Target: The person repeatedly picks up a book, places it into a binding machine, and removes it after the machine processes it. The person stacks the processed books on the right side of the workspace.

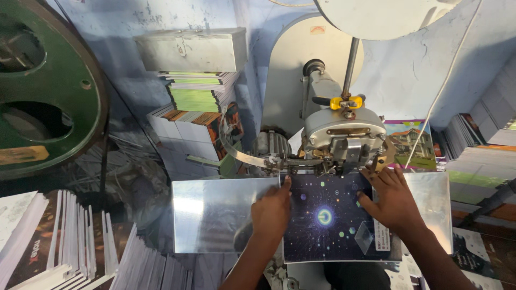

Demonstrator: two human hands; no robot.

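Observation:
A notebook with a dark, star-patterned cover [328,220] lies flat on the shiny metal work plate [215,212], its far edge pushed under the head of a grey stitching machine [344,134]. My left hand [272,210] presses on the book's left edge, fingers reaching toward the machine head. On the book's right side rests my right hand [393,200], fingers spread near the stitching head. Neither hand grips anything; both lie flat on the cover.
Stacks of notebooks [196,104] stand behind the plate under a grey metal box [191,49]. More stacked books [70,241] fill the lower left and the right side [484,139]. A large green wheel [43,86] sits at upper left.

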